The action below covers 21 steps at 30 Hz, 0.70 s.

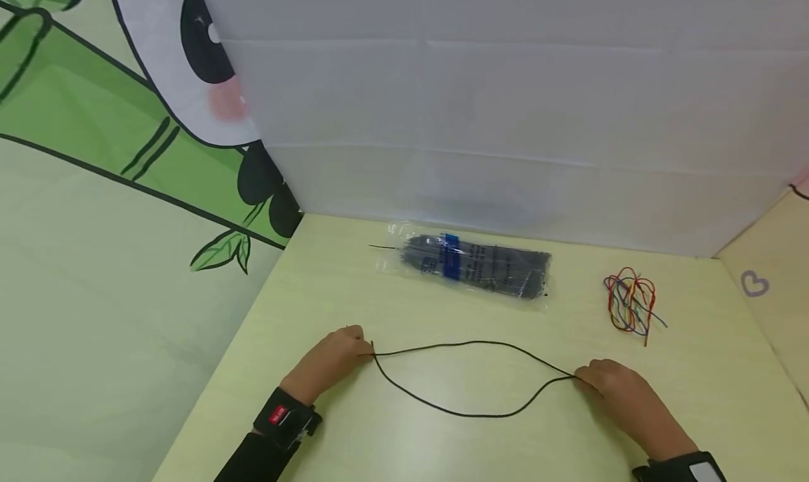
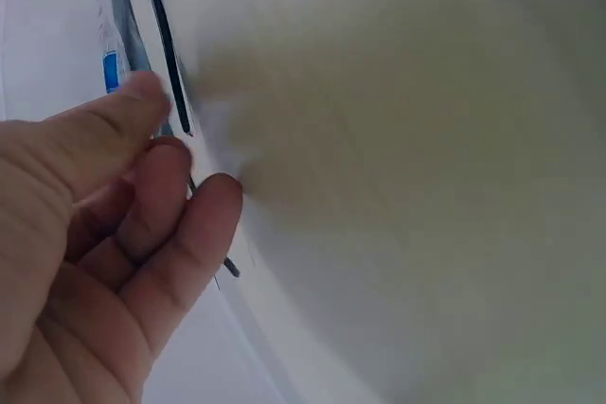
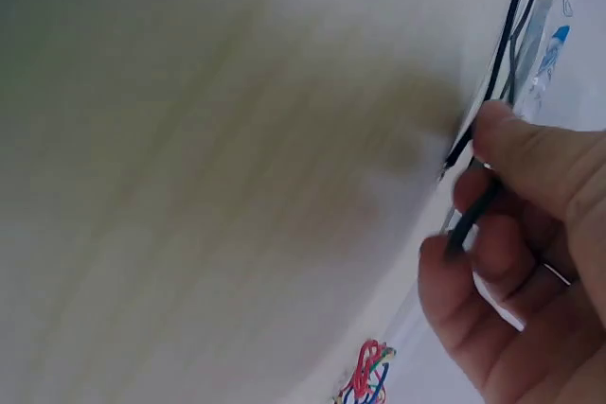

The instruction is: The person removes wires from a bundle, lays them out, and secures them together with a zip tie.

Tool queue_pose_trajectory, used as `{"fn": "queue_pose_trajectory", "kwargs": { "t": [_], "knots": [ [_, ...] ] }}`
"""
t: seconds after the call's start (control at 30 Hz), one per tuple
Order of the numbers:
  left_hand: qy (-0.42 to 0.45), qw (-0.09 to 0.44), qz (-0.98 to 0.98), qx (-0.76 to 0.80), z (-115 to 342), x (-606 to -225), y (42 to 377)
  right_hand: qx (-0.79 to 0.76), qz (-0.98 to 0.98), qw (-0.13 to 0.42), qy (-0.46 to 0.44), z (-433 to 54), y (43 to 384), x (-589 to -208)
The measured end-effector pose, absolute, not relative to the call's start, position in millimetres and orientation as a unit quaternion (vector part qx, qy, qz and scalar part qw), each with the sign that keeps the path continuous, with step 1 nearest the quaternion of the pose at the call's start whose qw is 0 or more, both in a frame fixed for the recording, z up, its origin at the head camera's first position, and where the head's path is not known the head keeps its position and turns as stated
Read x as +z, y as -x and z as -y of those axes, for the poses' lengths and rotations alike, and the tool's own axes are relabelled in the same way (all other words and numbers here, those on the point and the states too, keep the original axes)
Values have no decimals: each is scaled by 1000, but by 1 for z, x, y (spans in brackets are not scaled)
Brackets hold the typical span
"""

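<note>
Two thin, black, bendable strands (image 1: pixel 487 416) bow apart in the middle and meet at both ends in an eye-shaped loop over the table. At the left meeting point my left hand (image 1: pixel 338 355) pinches them between thumb and fingers. The left wrist view shows one strand end (image 2: pixel 184 120) free beyond the thumb, another tip (image 2: pixel 233 269) poking out below the fingers. My right hand (image 1: pixel 622 401) pinches the opposite meeting point. A dark strand end (image 3: pixel 469 219) crosses its fingers in the right wrist view. The fingers hide part of each crossing.
A clear plastic bag (image 1: pixel 505 264) of dark strands with a blue band lies at the back of the pale table (image 1: pixel 341 278), one strand sticking out leftward. To its right is a tangled bundle of coloured cords (image 1: pixel 632 303). A white cloth wall (image 1: pixel 505 116) rises behind.
</note>
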State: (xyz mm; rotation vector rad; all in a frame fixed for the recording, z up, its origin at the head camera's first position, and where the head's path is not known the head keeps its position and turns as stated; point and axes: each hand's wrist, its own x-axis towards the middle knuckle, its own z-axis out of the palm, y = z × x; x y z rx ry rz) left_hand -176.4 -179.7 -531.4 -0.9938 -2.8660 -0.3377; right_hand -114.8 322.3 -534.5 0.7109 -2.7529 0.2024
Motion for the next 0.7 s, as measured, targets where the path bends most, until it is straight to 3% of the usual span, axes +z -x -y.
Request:
{"fn": "queue_pose_trajectory", "kwargs": {
  "t": [0.33,0.5,0.7],
  "knots": [
    [374,39,918,-127,165,-529,181,87,949,137,-272,-323,121,-534],
    [367,-3,921,-132,168,-530,183,93,956,91,-264,-319,125,-532],
    [329,2,939,-97,177,-528,188,90,973,19,-211,-317,131,-526]
  ]
}}
